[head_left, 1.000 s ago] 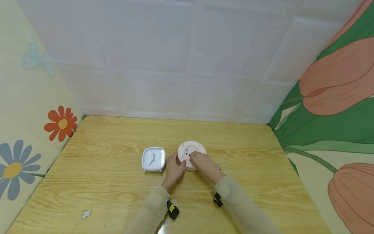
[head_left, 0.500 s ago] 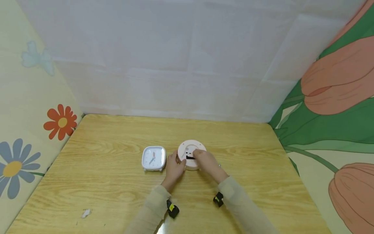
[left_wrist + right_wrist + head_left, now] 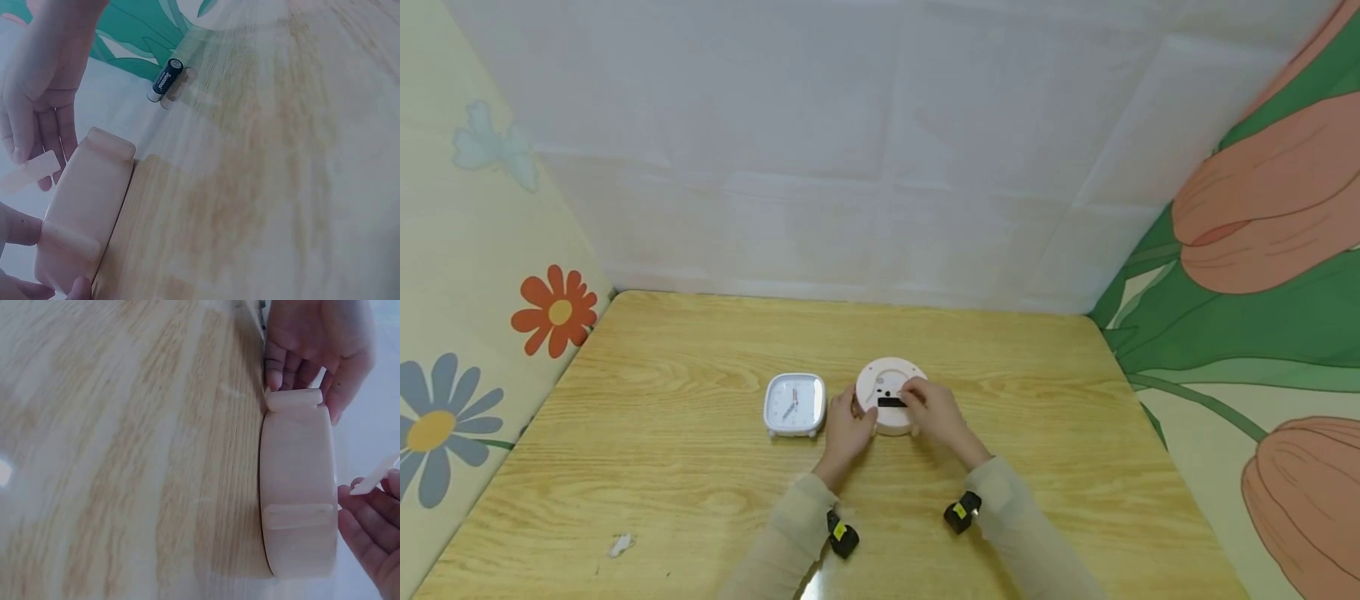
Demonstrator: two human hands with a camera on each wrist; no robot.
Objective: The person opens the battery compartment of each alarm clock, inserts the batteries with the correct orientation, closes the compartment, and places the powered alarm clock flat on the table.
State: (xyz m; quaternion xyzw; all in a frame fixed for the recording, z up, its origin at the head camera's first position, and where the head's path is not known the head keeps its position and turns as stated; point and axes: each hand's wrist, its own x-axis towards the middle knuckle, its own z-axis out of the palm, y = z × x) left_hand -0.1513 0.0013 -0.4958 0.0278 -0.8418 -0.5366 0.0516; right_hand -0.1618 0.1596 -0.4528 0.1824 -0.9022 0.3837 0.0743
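Observation:
A round pale pink clock [image 3: 893, 425] lies face down on the table, its back upward. The dark slot of its battery compartment [image 3: 891, 402] is uncovered. My left hand [image 3: 847, 429] grips the clock's left edge, thumb on the back. Over the right part of the clock, my right hand [image 3: 936, 412] pinches a small pale battery cover [image 3: 34, 170], lifted off the back; the right wrist view shows this cover [image 3: 377, 476] between thumb and fingers. In the left wrist view a dark battery [image 3: 165, 80] lies on the table beyond the clock; the head view hides it.
A white square clock [image 3: 793, 404] stands face up just left of my left hand. A small white scuffed patch [image 3: 621, 546] marks the wooden table [image 3: 700, 500] at front left. A white cloth wall [image 3: 880, 167] closes off the back, with flower-printed panels on both sides.
My right hand has taken the battery cover off the pink clock and drawn it slightly to the right, exposing the dark compartment. My left hand has kept its hold on the clock.

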